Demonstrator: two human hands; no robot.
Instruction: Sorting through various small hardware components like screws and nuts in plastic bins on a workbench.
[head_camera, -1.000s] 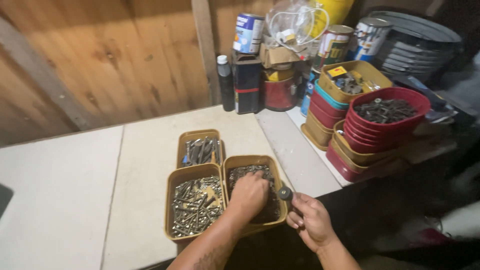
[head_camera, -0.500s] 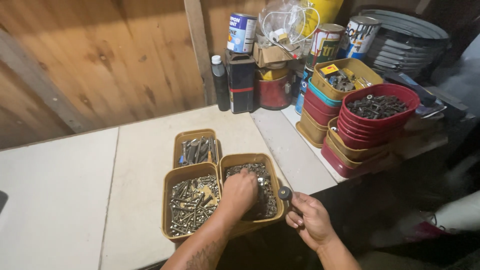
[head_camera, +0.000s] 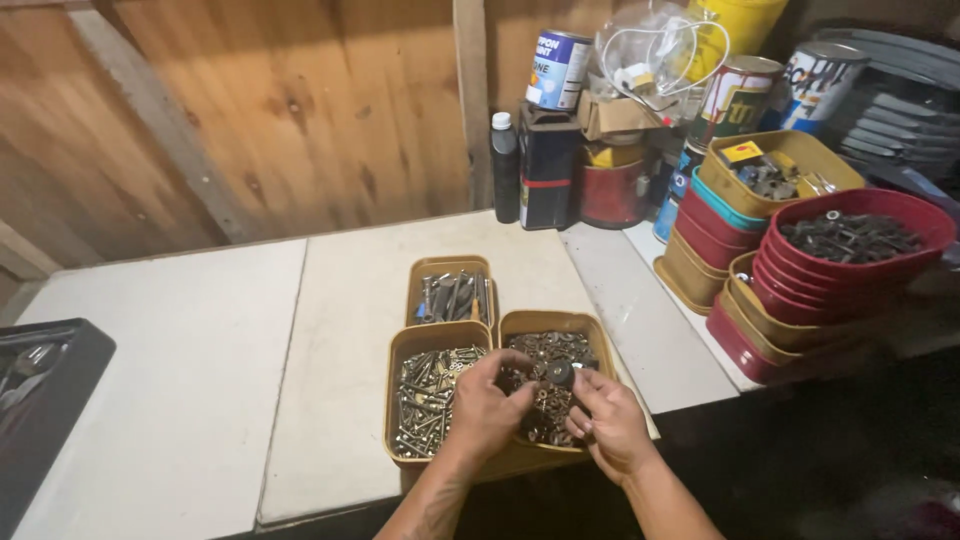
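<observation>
Three tan plastic trays of metal hardware sit on the white table (head_camera: 200, 380) near its front edge. The front right tray (head_camera: 590, 330) holds dark nuts and washers. My left hand (head_camera: 487, 402) and my right hand (head_camera: 610, 420) meet over it. Between their fingertips is a small round dark metal part (head_camera: 559, 374); both hands touch it. The front left tray (head_camera: 400, 350) is full of screws and bolts, just left of my left hand. The rear tray (head_camera: 450, 268) holds longer metal pieces.
Stacked red, tan and teal bowls (head_camera: 800, 290) with hardware stand at the right. Paint cans (head_camera: 557, 68), a dark bottle (head_camera: 505, 165) and a black box (head_camera: 547, 165) line the wooden wall. A black crate (head_camera: 45, 420) sits at the table's left edge.
My right hand has moved left from beside the tray to over it, bringing the round part to my left hand, which has lifted out of the nuts. The view has tilted down slightly.
</observation>
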